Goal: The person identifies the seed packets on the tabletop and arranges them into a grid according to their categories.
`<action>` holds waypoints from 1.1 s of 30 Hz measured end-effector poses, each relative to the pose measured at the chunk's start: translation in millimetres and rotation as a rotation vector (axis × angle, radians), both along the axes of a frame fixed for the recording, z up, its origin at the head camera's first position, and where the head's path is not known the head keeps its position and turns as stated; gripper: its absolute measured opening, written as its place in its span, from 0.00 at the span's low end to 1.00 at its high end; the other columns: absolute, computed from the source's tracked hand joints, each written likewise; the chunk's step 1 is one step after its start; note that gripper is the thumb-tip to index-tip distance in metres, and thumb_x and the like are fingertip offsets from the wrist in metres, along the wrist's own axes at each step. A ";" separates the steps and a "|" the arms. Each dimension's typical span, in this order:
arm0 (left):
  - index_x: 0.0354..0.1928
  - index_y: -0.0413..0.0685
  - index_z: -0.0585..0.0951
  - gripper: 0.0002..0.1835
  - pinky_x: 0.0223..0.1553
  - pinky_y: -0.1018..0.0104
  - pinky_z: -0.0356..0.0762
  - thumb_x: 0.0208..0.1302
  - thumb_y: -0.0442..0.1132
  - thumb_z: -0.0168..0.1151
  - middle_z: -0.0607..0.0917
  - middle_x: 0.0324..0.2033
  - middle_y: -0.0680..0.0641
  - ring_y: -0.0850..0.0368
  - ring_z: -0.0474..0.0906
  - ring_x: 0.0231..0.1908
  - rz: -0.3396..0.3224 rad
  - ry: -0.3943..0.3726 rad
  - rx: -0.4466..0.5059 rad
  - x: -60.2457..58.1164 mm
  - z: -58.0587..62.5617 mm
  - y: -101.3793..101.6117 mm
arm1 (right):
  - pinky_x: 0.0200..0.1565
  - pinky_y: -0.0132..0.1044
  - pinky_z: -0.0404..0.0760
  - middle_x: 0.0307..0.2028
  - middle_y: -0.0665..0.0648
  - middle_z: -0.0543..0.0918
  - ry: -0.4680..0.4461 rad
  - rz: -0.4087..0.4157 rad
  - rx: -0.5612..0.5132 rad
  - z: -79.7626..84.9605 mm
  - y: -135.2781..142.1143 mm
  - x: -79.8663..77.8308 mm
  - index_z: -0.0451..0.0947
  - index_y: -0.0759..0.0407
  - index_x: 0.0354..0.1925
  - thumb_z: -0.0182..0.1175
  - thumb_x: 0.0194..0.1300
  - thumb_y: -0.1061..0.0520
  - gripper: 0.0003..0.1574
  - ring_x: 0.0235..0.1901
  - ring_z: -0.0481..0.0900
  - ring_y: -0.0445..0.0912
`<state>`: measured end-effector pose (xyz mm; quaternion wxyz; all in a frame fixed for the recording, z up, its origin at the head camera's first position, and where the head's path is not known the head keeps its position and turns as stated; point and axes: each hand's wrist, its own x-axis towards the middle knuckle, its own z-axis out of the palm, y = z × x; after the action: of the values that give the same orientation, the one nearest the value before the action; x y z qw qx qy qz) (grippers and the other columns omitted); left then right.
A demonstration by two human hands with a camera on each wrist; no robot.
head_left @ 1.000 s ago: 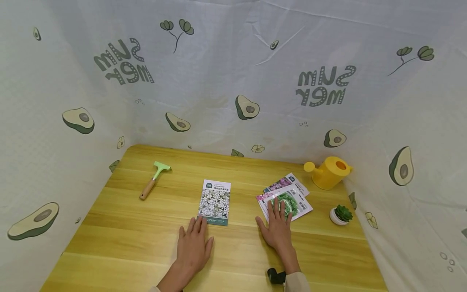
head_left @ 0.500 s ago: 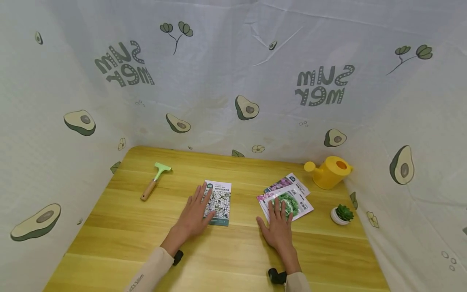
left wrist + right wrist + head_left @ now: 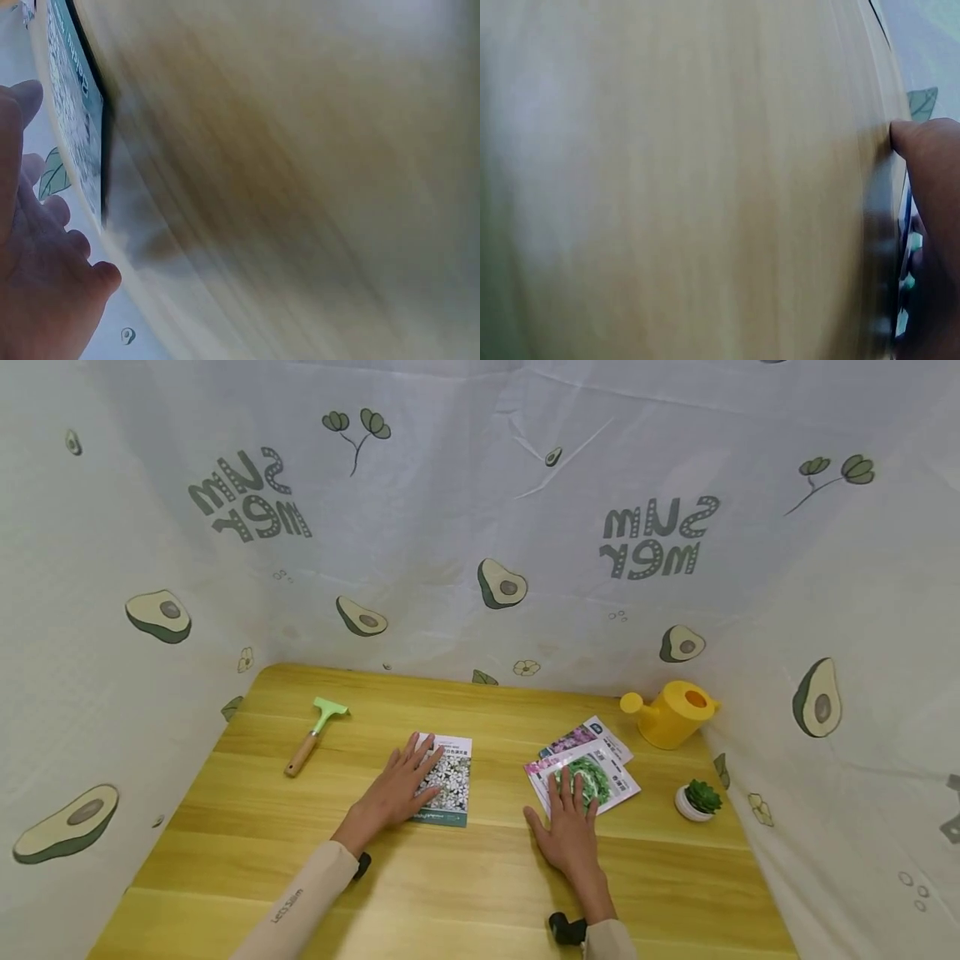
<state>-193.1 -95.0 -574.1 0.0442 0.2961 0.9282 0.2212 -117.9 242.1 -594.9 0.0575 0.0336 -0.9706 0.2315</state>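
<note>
In the head view my left hand (image 3: 396, 783) lies with straight, slightly spread fingers over the left side of a seed packet (image 3: 451, 793) printed with white flowers. The left wrist view has that hand (image 3: 49, 277) at the left edge, its fingers beside and above the packet (image 3: 75, 112). My right hand (image 3: 572, 839) rests its extended fingertips on the lower edge of a fanned pile of seed packets; a green leafy picture is on the top packet (image 3: 617, 781), and a pink-flowered packet (image 3: 567, 741) shows behind it. In the right wrist view the right thumb (image 3: 911, 139) reaches the tabletop.
A yellow watering can (image 3: 672, 717) stands at the back right corner of the wooden table (image 3: 465, 893). In front of it is a small potted succulent (image 3: 699, 799). A green-headed hand tool (image 3: 317, 737) with a wooden handle lies at the left. Printed cloth (image 3: 435, 527) surrounds the table.
My left hand has moved forward from the packet's lower edge and now overlaps its left side. The right hand stays on its packets. The head view has shifted slightly.
</note>
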 end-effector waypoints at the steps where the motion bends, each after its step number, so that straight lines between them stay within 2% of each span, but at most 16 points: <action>1: 0.86 0.45 0.58 0.38 0.79 0.27 0.46 0.84 0.51 0.57 0.50 0.86 0.37 0.32 0.38 0.85 -0.004 0.000 0.002 -0.9 -2.2 0.3 | 0.75 0.80 0.37 0.84 0.73 0.48 -0.006 -0.002 -0.004 2.2 -0.7 0.5 0.54 0.70 0.83 0.60 0.79 0.40 0.53 0.84 0.40 0.72; 6: 0.85 0.45 0.61 0.36 0.79 0.26 0.45 0.84 0.51 0.56 0.52 0.85 0.35 0.31 0.41 0.84 -0.019 -0.015 -0.004 -0.7 -8.7 -0.8 | 0.76 0.79 0.36 0.85 0.73 0.47 -0.055 -0.009 0.009 10.3 -4.6 1.1 0.54 0.70 0.84 0.60 0.80 0.42 0.52 0.84 0.40 0.72; 13: 0.85 0.46 0.62 0.35 0.80 0.30 0.49 0.85 0.50 0.55 0.53 0.85 0.37 0.32 0.44 0.84 -0.018 -0.031 -0.109 3.6 5.4 0.3 | 0.76 0.79 0.36 0.85 0.73 0.46 -0.069 -0.011 0.020 9.9 -4.4 0.1 0.53 0.69 0.84 0.59 0.80 0.40 0.53 0.84 0.39 0.72; 16: 0.84 0.45 0.63 0.35 0.79 0.28 0.48 0.84 0.49 0.57 0.54 0.85 0.36 0.31 0.45 0.84 -0.025 -0.037 -0.075 4.4 5.3 -0.7 | 0.76 0.79 0.36 0.85 0.73 0.47 -0.065 -0.011 0.015 9.8 -3.6 0.4 0.53 0.70 0.84 0.59 0.80 0.41 0.53 0.84 0.39 0.72; 24: 0.85 0.46 0.63 0.37 0.79 0.27 0.43 0.82 0.50 0.59 0.53 0.85 0.37 0.32 0.42 0.85 -0.012 -0.063 0.018 6.1 -10.4 -4.6 | 0.75 0.79 0.37 0.85 0.73 0.48 -0.061 -0.010 0.010 9.1 -2.8 1.5 0.54 0.69 0.84 0.60 0.80 0.41 0.52 0.84 0.40 0.71; 33: 0.83 0.40 0.65 0.35 0.76 0.22 0.47 0.83 0.47 0.60 0.57 0.83 0.32 0.27 0.46 0.83 -0.026 -0.041 0.088 14.2 -6.7 -10.6 | 0.75 0.79 0.37 0.85 0.73 0.48 -0.051 -0.011 0.015 9.3 -2.2 1.0 0.54 0.69 0.84 0.60 0.80 0.40 0.52 0.84 0.40 0.72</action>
<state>-178.9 -105.5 -580.8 0.0530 0.3050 0.9125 0.2674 -116.9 240.0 -585.5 0.0337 0.0227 -0.9736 0.2245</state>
